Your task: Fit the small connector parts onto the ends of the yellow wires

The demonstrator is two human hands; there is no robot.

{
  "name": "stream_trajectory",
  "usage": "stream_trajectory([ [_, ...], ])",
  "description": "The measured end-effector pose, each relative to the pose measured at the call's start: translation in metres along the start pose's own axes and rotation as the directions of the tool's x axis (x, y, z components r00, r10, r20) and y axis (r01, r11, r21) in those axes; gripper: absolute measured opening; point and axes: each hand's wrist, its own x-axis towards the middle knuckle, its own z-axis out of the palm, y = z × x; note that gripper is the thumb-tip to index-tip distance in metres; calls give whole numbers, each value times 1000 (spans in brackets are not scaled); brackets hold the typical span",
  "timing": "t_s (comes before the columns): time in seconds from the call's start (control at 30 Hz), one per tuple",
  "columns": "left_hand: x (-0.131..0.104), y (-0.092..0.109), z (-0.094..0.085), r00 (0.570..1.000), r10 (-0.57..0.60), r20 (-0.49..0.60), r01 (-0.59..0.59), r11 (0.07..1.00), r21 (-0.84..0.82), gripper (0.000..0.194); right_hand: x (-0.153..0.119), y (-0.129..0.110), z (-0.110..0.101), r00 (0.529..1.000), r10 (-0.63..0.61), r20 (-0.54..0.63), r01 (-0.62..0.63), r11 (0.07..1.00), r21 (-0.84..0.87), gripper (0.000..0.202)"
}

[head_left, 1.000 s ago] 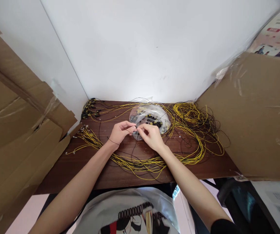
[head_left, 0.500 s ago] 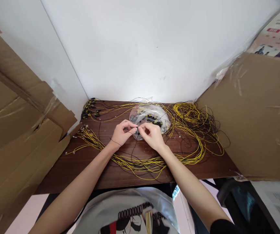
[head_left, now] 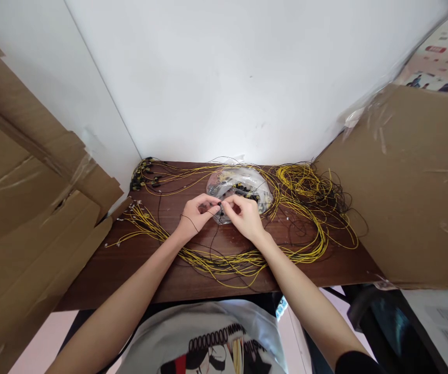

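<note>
My left hand point(head_left: 198, 213) and my right hand point(head_left: 245, 215) meet fingertip to fingertip over the table, both closed in a pinch. A small black connector point(head_left: 220, 204) shows at the tips of my left thumb and finger. My right fingertips press together right beside it, on what looks like the end of a thin black wire; the tip itself is hidden. That black wire point(head_left: 211, 244) hangs below the hands, and a strand crosses my left wrist. Just behind the hands lies a clear plastic bag point(head_left: 265, 189) holding small black and yellow parts.
A bundle of yellow and black wires point(head_left: 224, 261) curves across the brown table point(head_left: 110, 280) under my forearms. Coiled yellow wire point(head_left: 298, 179) lies back right, black connectors point(head_left: 142, 174) back left. Cardboard point(head_left: 411, 197) walls both sides; a white wall point(head_left: 224, 88) stands behind.
My hands stay pinched together at nearly the same spot. The left hand has turned slightly, the black piece shows a bit more, and the strand over the left wrist has shifted toward the hand.
</note>
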Motion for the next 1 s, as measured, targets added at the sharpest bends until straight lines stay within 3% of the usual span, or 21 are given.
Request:
stream_trajectory([
  [1.0, 0, -2, 1, 1000, -9, -11, 9, 999, -44, 20, 0, 2, 2, 1000, 5, 31, -6, 1000, 30, 20],
])
